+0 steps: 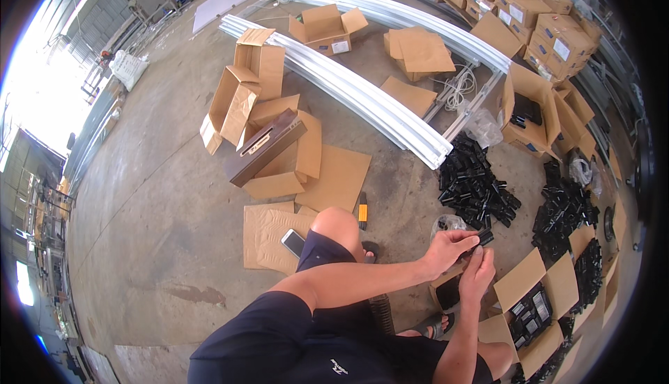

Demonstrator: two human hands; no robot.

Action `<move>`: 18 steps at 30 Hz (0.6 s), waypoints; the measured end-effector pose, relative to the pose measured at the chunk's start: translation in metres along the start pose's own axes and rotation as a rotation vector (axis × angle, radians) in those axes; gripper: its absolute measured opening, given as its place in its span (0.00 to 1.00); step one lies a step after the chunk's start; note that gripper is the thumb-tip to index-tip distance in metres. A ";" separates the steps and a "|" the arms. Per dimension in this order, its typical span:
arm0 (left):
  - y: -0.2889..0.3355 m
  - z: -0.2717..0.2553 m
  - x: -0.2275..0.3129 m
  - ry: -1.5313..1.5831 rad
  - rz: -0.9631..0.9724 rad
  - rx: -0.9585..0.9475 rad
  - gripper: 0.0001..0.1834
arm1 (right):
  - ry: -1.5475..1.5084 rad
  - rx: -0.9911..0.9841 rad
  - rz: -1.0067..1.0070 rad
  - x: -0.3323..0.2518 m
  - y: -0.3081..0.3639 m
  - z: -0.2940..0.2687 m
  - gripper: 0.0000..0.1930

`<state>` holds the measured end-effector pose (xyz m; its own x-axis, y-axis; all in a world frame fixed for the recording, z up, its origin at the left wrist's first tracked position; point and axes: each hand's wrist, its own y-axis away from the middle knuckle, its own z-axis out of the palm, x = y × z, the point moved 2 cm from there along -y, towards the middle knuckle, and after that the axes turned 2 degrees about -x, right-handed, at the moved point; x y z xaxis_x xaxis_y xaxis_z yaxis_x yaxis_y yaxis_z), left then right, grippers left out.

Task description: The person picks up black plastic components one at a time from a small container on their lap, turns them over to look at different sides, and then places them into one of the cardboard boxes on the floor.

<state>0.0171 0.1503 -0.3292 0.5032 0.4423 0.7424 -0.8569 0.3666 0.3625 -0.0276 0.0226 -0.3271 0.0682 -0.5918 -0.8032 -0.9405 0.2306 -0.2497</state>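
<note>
On the far left of the group, a white phone lies on flattened cardboard, with an orange-and-black tool on the floor beyond the knee. Next, the left hand pinches a small black piece between thumb and fingers. The piece lies just off those fingertips, to their right, its long axis slanting from lower left to upper right. The right hand is just below it, fingers drawn together near its underside; whether they pinch it too, I cannot tell. Both hands are about equally near. Past the piece, farther from the body, spreads a black heap; right of both hands stands an open carton.
</note>
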 end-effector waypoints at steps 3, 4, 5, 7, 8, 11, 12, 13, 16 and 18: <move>0.001 0.001 0.002 -0.008 -0.001 0.008 0.15 | -0.039 -0.016 0.065 -0.003 0.000 0.000 0.17; 0.001 0.001 0.002 -0.017 -0.008 0.010 0.15 | -0.036 -0.016 0.064 -0.003 0.000 0.000 0.17; 0.002 0.001 0.003 -0.026 -0.016 0.012 0.15 | -0.032 -0.015 0.064 -0.002 0.000 -0.001 0.17; 0.002 0.003 0.005 -0.014 -0.010 0.005 0.15 | -0.025 -0.013 0.060 -0.001 0.000 -0.001 0.17; 0.002 0.002 0.004 -0.007 -0.008 0.003 0.14 | -0.023 -0.012 0.056 -0.001 0.000 0.000 0.17; 0.000 0.000 0.000 -0.011 -0.002 0.010 0.14 | -0.041 -0.021 0.074 -0.009 -0.001 -0.002 0.18; -0.001 -0.001 -0.002 -0.010 0.005 0.014 0.14 | -0.052 -0.027 0.086 -0.012 -0.001 -0.002 0.18; -0.001 -0.002 -0.003 -0.009 0.011 0.018 0.15 | -0.048 -0.031 0.084 -0.012 -0.001 -0.001 0.18; -0.001 -0.002 -0.003 -0.015 0.005 0.022 0.15 | -0.034 -0.031 0.073 -0.006 0.000 -0.001 0.17; -0.001 0.000 -0.002 -0.016 0.001 0.019 0.15 | -0.025 -0.021 0.058 -0.003 0.000 0.000 0.17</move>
<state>0.0168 0.1497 -0.3309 0.5006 0.4296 0.7516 -0.8595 0.3507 0.3719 -0.0277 0.0239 -0.3245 0.0217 -0.5581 -0.8295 -0.9500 0.2471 -0.1911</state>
